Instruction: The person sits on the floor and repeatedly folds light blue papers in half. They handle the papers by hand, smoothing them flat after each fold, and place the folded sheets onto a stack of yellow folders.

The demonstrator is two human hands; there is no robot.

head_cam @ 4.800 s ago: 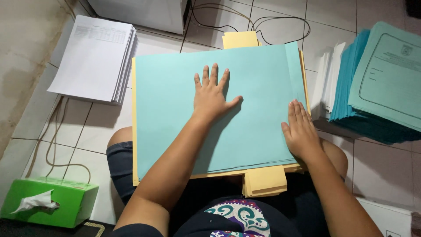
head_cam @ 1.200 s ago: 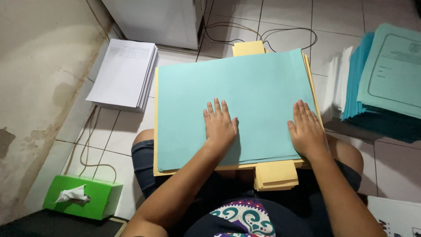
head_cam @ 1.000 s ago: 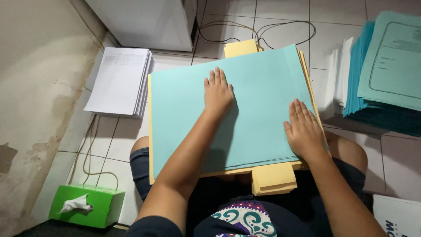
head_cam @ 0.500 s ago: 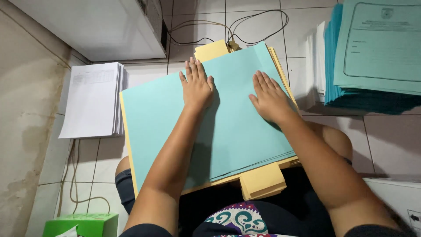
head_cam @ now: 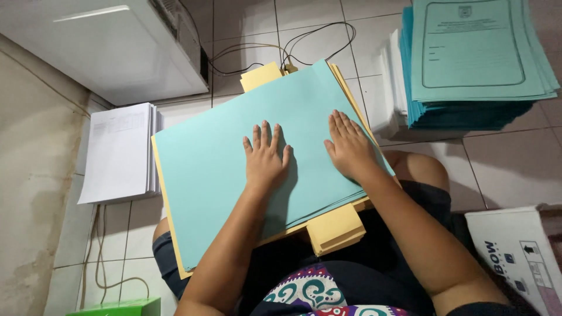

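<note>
The light blue paper sheet [head_cam: 234,158] on the yellow folders [head_cam: 333,228] is pressed flat by the left hand [head_cam: 266,158] and right hand [head_cam: 350,146], fingers open, nothing gripped.

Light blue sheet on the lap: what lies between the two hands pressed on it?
In the head view, only bare light blue sheet shows between the left hand and the right hand; both lie flat on it, apart.
</note>
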